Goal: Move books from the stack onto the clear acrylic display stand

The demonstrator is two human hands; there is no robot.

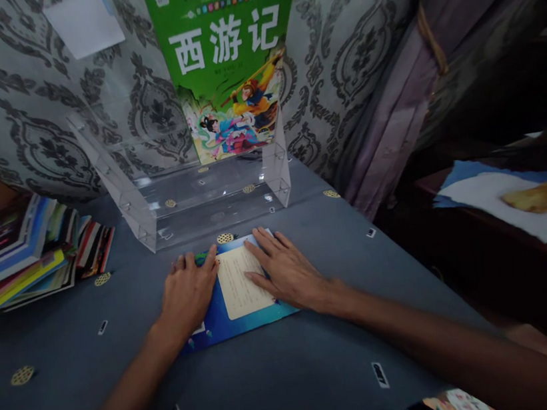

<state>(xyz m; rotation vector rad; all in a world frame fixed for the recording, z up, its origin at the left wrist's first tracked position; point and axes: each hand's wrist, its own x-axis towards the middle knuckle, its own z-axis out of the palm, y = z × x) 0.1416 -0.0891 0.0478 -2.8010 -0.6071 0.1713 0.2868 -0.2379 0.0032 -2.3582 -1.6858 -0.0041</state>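
A blue book (263,317) with a cream text panel lies flat on the grey table, in the middle of the head view. My left hand (191,286) rests on its left side, fingers stretched toward the far edge. Across its right side lies my right hand (287,270), palm down with the fingers spread. Both hands touch the book and cover parts of it. Just beyond stands a clear acrylic rack (215,219), and a green book (230,69) with large white characters is upright in it.
A pile of books (33,257) sits at the table's left side. Patterned wallpaper (155,113) rises behind, with a white card (84,25) on it. A purple curtain (394,128) hangs at the right, near a blue-and-white cloth (510,204) beyond the table's edge.
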